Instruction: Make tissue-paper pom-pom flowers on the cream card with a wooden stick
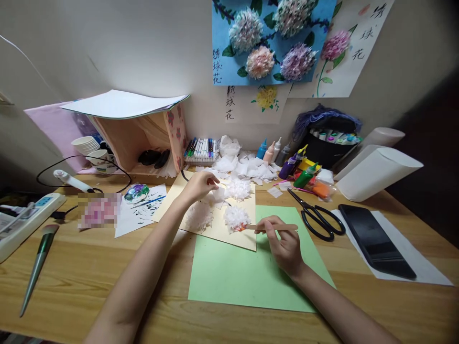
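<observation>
A cream paper sheet (244, 236) lies on the desk with three white tissue flower balls on it. My left hand (199, 184) rests on the sheet's far part, fingers pinched at the tissue by the upper ball (238, 188). My right hand (283, 241) holds a thin wooden-handled brush (276, 227) lying level, its tip touching an orange-red spot on the lower right ball (234, 218). A third ball (199, 217) sits at the left, partly behind my left forearm. A green paper sheet (251, 272) lies under the cream sheet and my right wrist.
Black scissors (317, 217) and a dark phone (375, 241) on white paper lie to the right. Paint bottles (297, 167), markers (201, 148), tissue scraps and rolled white paper (376, 174) stand behind. At left are a paint palette (136, 193), a large brush (38, 265) and a power strip (25, 220).
</observation>
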`<state>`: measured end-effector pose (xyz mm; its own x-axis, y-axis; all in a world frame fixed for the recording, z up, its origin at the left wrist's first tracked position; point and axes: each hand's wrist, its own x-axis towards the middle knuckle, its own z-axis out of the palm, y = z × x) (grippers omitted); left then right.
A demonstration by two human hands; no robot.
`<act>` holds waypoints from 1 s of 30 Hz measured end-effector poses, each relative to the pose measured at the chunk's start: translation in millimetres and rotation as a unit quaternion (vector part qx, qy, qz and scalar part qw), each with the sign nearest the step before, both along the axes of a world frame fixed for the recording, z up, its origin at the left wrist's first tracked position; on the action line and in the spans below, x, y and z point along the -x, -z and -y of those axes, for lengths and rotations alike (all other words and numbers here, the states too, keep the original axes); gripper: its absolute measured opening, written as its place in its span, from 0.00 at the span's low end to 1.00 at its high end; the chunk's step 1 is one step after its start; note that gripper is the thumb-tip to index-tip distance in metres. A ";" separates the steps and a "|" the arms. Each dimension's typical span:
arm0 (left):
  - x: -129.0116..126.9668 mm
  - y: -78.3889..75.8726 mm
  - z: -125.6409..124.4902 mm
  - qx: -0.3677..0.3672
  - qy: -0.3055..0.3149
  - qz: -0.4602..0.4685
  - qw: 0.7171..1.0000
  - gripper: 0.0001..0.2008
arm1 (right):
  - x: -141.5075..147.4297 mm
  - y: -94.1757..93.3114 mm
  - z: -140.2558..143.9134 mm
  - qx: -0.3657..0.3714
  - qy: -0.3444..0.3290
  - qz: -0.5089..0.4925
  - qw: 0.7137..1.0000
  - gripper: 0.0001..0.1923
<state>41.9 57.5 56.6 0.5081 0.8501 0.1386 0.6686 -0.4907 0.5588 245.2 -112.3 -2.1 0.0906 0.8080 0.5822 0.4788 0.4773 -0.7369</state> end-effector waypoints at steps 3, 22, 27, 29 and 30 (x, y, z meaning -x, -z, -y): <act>8.6 -3.7 -0.3 -0.044 -0.004 -0.016 0.999 0.08 | -0.2 3.6 0.4 0.040 0.004 -0.017 0.999 0.13; -6.4 -28.1 35.4 0.378 0.321 0.020 0.868 0.14 | 0.1 6.8 3.5 0.007 0.017 -0.100 0.995 0.13; -33.1 -10.9 49.7 0.375 0.273 0.002 0.886 0.10 | -0.9 3.3 5.4 -0.029 0.009 -0.084 0.996 0.13; -28.1 -13.0 46.1 0.350 0.256 -0.010 0.901 0.11 | 0.4 -0.7 4.8 -0.019 -0.016 -0.011 1.000 0.12; -22.3 -15.8 42.4 0.334 0.248 -0.023 0.909 0.13 | 1.3 -2.4 4.3 -0.012 -0.027 0.022 0.999 0.12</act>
<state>64.2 15.1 72.5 0.8436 0.4018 -0.3561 0.4886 -0.2997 0.8194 243.9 -116.6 0.4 0.0213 0.7963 0.6045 0.4827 0.5213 -0.7037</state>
